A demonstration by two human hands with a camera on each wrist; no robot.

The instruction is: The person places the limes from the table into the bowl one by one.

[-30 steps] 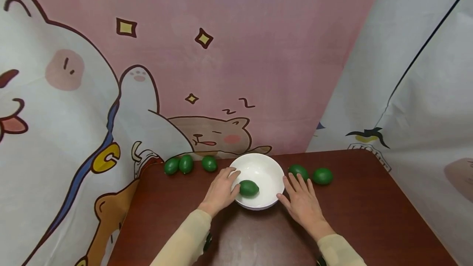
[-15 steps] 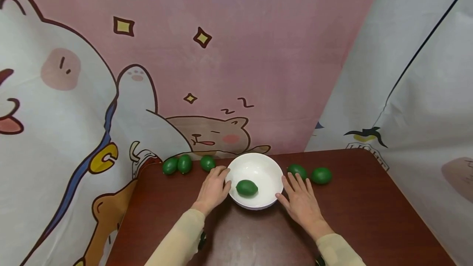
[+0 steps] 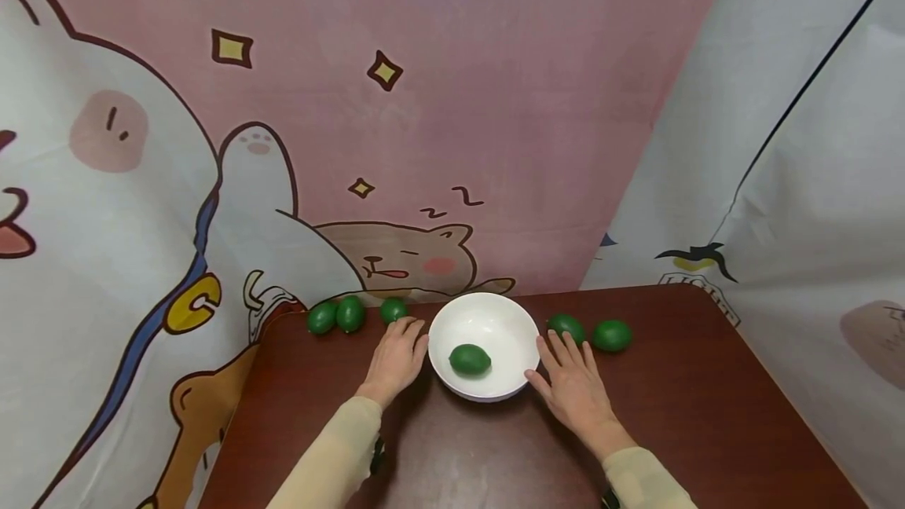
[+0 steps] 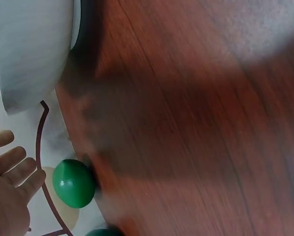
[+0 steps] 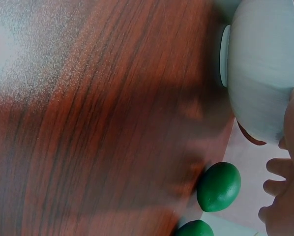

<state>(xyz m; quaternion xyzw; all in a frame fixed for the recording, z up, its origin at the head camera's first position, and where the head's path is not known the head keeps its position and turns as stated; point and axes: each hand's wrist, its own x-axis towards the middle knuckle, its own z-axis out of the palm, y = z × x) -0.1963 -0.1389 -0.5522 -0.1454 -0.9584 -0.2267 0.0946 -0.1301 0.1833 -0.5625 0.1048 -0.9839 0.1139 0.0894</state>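
Observation:
A white bowl (image 3: 511, 340) stands on the table with one green lime (image 3: 470, 360) lying inside it. Just left of the bowl is my left hand (image 3: 392, 360), fingers relaxed and holding nothing. Its fingertips are close to a lime (image 3: 393, 309) behind it, and the left wrist view shows that lime (image 4: 74, 183) apart from the hand. My right hand (image 3: 576, 391) has its fingers spread at the bowl's right rim, the thumb near the edge. Beyond its fingertips sits a partly covered lime (image 3: 566, 325). In the right wrist view the bowl's outer side (image 5: 265, 69) is beside the thumb.
Two more limes, one (image 3: 321, 318) at the far left and another (image 3: 350, 313) beside it, sit near the back edge. A further lime (image 3: 612, 335) lies to the right. The brown table (image 3: 488, 454) backs onto a printed cloth (image 3: 537, 100).
My left hand has moved left, off the bowl's rim and away from the lime inside. The right hand keeps its place beside the bowl.

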